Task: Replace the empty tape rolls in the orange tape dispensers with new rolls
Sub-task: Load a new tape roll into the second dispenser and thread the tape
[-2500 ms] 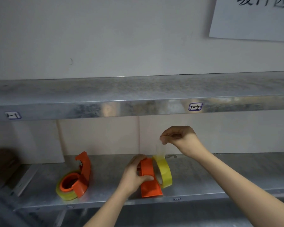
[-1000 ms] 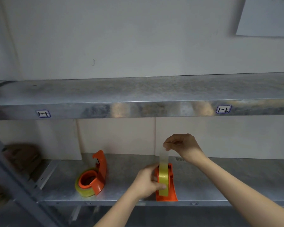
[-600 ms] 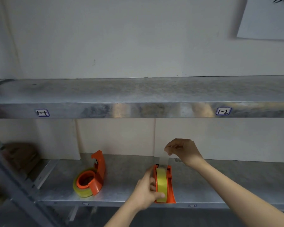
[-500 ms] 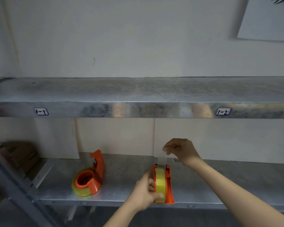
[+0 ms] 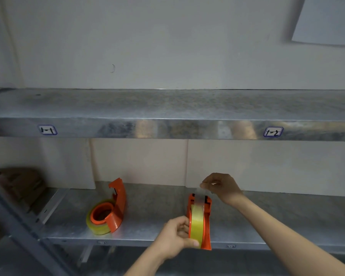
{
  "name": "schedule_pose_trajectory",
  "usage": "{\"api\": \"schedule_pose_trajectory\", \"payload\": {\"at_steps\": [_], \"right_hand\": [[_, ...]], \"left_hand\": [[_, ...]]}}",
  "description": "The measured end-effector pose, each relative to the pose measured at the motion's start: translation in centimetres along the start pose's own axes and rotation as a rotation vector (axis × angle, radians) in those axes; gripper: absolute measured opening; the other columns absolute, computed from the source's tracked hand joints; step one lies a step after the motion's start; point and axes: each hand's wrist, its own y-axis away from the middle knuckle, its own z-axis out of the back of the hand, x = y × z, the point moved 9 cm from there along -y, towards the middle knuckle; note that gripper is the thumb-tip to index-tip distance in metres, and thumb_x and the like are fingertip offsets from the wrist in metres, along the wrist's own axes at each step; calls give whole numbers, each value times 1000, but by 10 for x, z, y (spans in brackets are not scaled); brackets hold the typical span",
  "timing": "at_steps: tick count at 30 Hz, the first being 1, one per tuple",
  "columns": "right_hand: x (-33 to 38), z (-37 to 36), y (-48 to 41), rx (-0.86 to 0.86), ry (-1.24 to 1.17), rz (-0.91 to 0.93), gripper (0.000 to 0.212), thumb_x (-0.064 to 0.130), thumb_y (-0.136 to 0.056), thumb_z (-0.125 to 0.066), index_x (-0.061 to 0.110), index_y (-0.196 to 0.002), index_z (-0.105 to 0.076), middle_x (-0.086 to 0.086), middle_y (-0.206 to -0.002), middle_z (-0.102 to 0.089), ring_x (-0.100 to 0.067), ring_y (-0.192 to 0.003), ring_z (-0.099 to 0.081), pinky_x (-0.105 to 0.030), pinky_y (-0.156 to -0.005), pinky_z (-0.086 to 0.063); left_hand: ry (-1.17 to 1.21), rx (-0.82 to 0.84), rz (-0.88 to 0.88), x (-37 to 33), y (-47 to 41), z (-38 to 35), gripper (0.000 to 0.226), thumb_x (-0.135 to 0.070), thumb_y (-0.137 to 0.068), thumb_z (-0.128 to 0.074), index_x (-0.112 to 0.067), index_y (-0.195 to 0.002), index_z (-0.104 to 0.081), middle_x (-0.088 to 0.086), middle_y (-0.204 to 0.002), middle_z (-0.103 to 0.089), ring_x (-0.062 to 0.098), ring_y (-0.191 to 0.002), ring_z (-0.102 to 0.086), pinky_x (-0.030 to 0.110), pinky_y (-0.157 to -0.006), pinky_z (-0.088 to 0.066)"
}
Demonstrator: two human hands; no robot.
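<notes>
An orange tape dispenser (image 5: 207, 226) stands upright near the front edge of the lower metal shelf (image 5: 157, 216), with a yellowish tape roll (image 5: 197, 220) in it. My left hand (image 5: 176, 235) grips the dispenser and roll from the left, thumb on the roll's front. My right hand (image 5: 220, 186) pinches the clear free end of the tape (image 5: 200, 195), which runs over the dispenser's far cutter end. A second orange dispenser (image 5: 113, 208) with a yellowish roll lies on its side to the left.
The upper metal shelf (image 5: 167, 124) overhangs closely above, with small labels on its front lip. A brown cardboard object (image 5: 20, 184) sits at the far left. A grey upright post (image 5: 12, 222) crosses the lower left. White wall panels stand behind.
My right hand has lowered the pulled tape end from high above the dispenser down to its far cutter end. My left hand has kept its hold on the dispenser.
</notes>
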Motion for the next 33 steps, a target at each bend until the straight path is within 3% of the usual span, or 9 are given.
{"api": "schedule_pose_trajectory", "payload": {"at_steps": [3, 6, 11, 13, 17, 23, 27, 30, 33], "right_hand": [[-6, 2, 0, 19, 41, -8, 10, 24, -79, -73, 17, -87, -72, 10, -98, -66, -8, -98, -60, -25, -90, -45], [-4, 8, 4, 52, 46, -2, 5, 27, -80, -72, 23, -81, -72, 5, -114, -61, -7, -112, -52, -26, -94, -39], [3, 16, 12, 98, 73, -4, 9, 24, -80, -72, 25, -72, -69, -1, -111, -64, -13, -121, -52, -38, -107, -39], [7, 19, 16, 94, 79, 24, 10, 21, -81, -71, 20, -71, -69, -8, -103, -69, -21, -115, -57, -40, -101, -43], [18, 30, 24, 58, 129, 66, 14, 18, -79, -72, 21, -67, -66, -6, -91, -71, -22, -104, -62, -36, -89, -48], [31, 57, 39, -60, 141, 131, 17, 15, -78, -73, 23, -65, -65, -3, -87, -71, -18, -86, -64, -16, -69, -43], [38, 75, 51, -139, 161, 189, 6, 15, -80, -71, 14, -75, -69, -2, -90, -72, -12, -81, -64, -5, -62, -41], [43, 84, 61, -148, 168, 205, 5, 17, -81, -70, 16, -77, -68, 1, -90, -71, -9, -81, -64, -8, -62, -46], [49, 97, 70, -157, 169, 225, 7, 17, -81, -70, 19, -75, -67, 2, -89, -71, -5, -78, -63, -19, -67, -50]], "left_hand": [[16, 14, -63, -10, 2, 0, 34, -8, -70, -83, -14, -93, -60, 9, -99, -72, 12, -90, -71, 16, -78, -55], [10, 11, -124, -20, 1, 3, 33, -12, -67, -85, -21, -88, -61, 8, -101, -73, 18, -96, -71, 27, -87, -57], [-11, 24, -201, -32, 5, 1, 34, -12, -63, -87, -22, -84, -62, 2, -91, -71, 17, -88, -69, 34, -90, -57], [-30, 33, -219, -39, 8, -1, 34, -15, -62, -87, -22, -85, -63, 4, -92, -72, 20, -90, -69, 35, -90, -57], [-62, 42, -252, -49, 14, -4, 36, -18, -63, -87, -15, -89, -63, 9, -94, -71, 24, -91, -68, 38, -90, -56], [-89, 63, -289, -66, 22, -15, 32, -13, -65, -85, -22, -86, -62, 0, -90, -72, 14, -87, -67, 39, -93, -54], [-117, 88, -242, -82, 33, -34, 48, -8, -69, -83, -16, -104, -52, -3, -93, -71, 12, -87, -70, 31, -89, -56], [-171, 59, -204, -92, 43, -48, 57, -14, -71, -83, -23, -112, -44, -8, -99, -70, 8, -91, -70, 24, -84, -57], [-160, 19, -215, -101, 48, -56, 74, -13, -69, -83, -27, -122, -34, -2, -100, -70, 13, -89, -71, 33, -86, -58]]}}
